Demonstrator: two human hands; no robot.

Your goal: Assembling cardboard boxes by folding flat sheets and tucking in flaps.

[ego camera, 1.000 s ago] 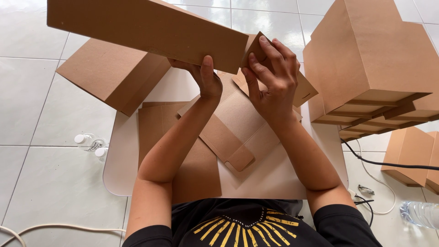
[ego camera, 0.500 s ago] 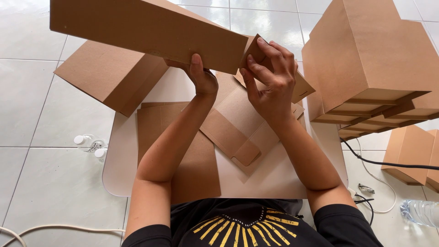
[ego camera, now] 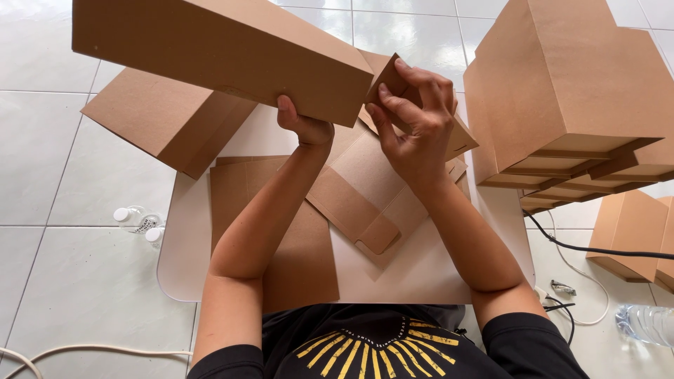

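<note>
Brown corrugated cardboard, folded into a long rectangular box [ego camera: 217, 52], is held up in the air above the low white table [ego camera: 184, 260], tilted so that its left end sits higher and farther from the person than its right end. Left hand [ego camera: 303, 126] grips the box from below near the right end, thumb up against the near face, fingers hidden behind the cardboard. Right hand [ego camera: 414, 119] is closed on the brown end flap [ego camera: 387, 81] of the same box, fingertips curled over the flap's edge and thumb pressing against its near side; the flap stands out at an angle from the box end. On the table directly below the hands lie several flat unfolded brown cardboard blanks [ego camera: 365, 203], overlapping one another, with one larger flat sheet [ego camera: 302, 260] nearer the person's left forearm. One finished brown cardboard box [ego camera: 168, 123] lies on its side at the table's far left corner, partly under the held box. To the right, a stack of assembled brown boxes [ego camera: 569, 84] rests on the white tiled floor [ego camera: 56, 161], touching the table's right edge as far as can be told. Black cable [ego camera: 597, 249] runs across the floor beside the stack; small clear plastic bottles [ego camera: 137, 221] lie on the floor left of the table.
</note>
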